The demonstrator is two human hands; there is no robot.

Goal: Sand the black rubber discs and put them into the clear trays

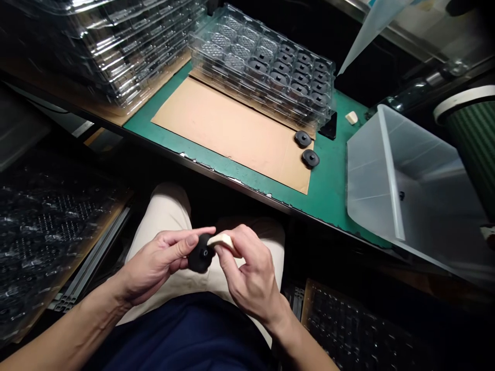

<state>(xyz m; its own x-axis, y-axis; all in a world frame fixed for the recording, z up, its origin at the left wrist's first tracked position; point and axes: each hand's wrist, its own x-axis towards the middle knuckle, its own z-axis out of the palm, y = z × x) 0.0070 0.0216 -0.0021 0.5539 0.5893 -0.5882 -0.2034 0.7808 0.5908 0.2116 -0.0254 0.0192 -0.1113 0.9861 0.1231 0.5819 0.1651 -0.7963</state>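
Observation:
Above my lap, my left hand (166, 257) grips a rounded black part (200, 256) with a small raised ring near its middle. The thumb presses on its face and the index finger stretches along its upper edge. Pinched in my right hand (247, 268) is a cream-coloured pad (221, 240), bent and touching the black part's upper right side. Two similar black parts, a farther one (302, 138) and a nearer one (310, 158), lie at the right end of a cardboard sheet (232, 134) on the bench.
Clear plastic trays (263, 62) stand behind the cardboard, several pockets filled with black parts. More trays (116, 51) are stacked at left. A translucent bin (365, 170) and another cream pad (351, 118) are at right on the green bench (328, 190). The bench edge runs before my knees.

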